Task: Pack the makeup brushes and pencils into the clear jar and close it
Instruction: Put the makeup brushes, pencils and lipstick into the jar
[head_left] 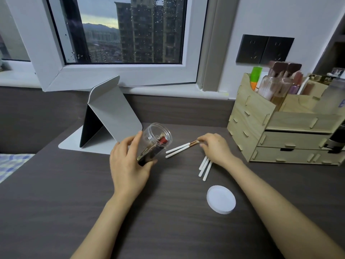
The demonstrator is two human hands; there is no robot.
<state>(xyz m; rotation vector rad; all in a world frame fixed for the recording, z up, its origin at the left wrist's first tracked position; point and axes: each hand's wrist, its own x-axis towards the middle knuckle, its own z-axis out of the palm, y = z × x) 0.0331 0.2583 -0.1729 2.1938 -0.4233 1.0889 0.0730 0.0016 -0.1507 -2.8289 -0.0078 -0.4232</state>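
Nearest on the dark surface (56, 202) lies the white lid (221, 199), off the jar and well apart from it. Just beyond it, three white-handled brushes (205, 169) lie loose, partly under the right wrist. The right hand (214, 146) pinches the ferrule ends of two more brushes (180, 149), fingertips closed on them, their handles pointing toward the jar. The left hand (128, 161) wraps around the clear jar (155, 143), gripping its lower half and tilting it so the open mouth faces up and away; a red-tipped item and some dark ones already sit inside. Farther back stand a folded grey stand (112, 113) and, to the right, a wooden organiser (280, 124).

The pinch sits at one far end of the pair, so the brushes could swing or slip apart as they lift. With the jar tilted this far, its contents may slide out, and a handle catching the rim could knock it from the left hand's hold.
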